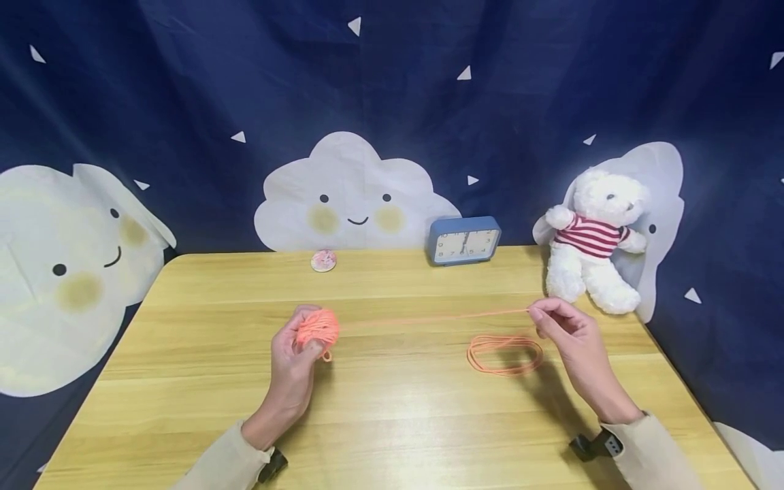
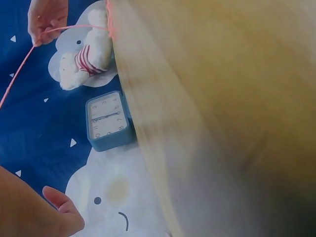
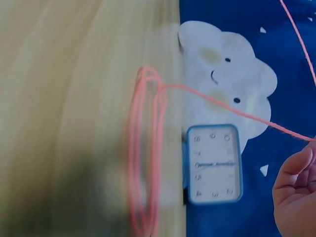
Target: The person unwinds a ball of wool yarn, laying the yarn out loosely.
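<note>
In the head view my left hand (image 1: 295, 350) grips a small ball of coral-pink yarn (image 1: 318, 327), thumb across its front. A strand (image 1: 429, 318) stretches from near the ball across to my right hand (image 1: 566, 333), which pinches it between thumb and fingertips. Below that hand, a loose oval coil of the same yarn (image 1: 503, 355) lies on the table. The right wrist view shows the coil (image 3: 145, 153) from close by, with yarn running from its end up to the right hand (image 3: 296, 192). In the left wrist view the yarn ball is out of sight.
The wooden table (image 1: 392, 422) backs onto a dark blue curtain with clouds. At its rear edge stand a blue clock (image 1: 465, 241) and a round pink-and-white disc (image 1: 323, 260). A white teddy bear (image 1: 594, 238) in a striped shirt sits at the back right.
</note>
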### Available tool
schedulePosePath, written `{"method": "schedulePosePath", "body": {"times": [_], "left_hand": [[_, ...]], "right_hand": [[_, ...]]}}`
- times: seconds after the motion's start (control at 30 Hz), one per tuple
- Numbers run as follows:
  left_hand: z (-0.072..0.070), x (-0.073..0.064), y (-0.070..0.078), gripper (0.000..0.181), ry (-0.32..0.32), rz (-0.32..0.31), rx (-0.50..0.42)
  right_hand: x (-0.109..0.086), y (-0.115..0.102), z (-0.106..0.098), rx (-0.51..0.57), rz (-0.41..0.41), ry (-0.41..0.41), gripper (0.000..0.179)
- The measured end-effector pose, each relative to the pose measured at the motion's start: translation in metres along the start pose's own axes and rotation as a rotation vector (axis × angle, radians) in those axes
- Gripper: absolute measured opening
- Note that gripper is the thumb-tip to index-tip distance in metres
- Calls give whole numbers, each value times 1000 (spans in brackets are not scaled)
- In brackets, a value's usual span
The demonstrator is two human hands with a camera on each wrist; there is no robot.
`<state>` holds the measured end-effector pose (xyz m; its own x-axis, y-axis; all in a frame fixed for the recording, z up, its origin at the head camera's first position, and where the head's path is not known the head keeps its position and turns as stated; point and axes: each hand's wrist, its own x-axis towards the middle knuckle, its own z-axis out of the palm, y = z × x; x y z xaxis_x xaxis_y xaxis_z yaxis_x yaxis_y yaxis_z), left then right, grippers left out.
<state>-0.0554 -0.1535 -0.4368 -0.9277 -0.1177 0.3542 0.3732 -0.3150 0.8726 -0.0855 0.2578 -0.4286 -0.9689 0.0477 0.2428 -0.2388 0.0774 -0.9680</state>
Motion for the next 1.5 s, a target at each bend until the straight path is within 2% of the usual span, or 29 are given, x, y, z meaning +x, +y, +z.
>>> {"method": "schedulePosePath", "body": {"times": [0.47,0.6,0.73,0.9,1.03,1.13,1.23,1.4,1.5], "left_hand": [[-1,2,-3,31,-31,81,-4],[-1,3,-3,35,-19,95,-13],[-3,3,-2,34,-12,129,-41],[-4,4,-2,31,-17,174,-72],[-3,4,-3,33,-16,160,-96],[-3,5,-3,36,-18,144,-120],[-2,6,-3,37,-26,137,-133],[-1,6,-3,32,-33,133,-131],[0,4,-3,31,-29,116,-124]], "right_hand": [[-10,15,-21,-29,105,76,10],[-12,19,-28,-28,166,96,11],[-11,25,-35,-93,252,83,11],[-10,33,-43,-243,343,35,17],[-10,37,-46,-342,392,-37,27],[-7,41,-48,-411,400,-78,31],[-4,45,-52,-483,381,-133,27],[1,50,-57,-507,366,-239,23],[2,51,-57,-484,377,-265,22]]}}
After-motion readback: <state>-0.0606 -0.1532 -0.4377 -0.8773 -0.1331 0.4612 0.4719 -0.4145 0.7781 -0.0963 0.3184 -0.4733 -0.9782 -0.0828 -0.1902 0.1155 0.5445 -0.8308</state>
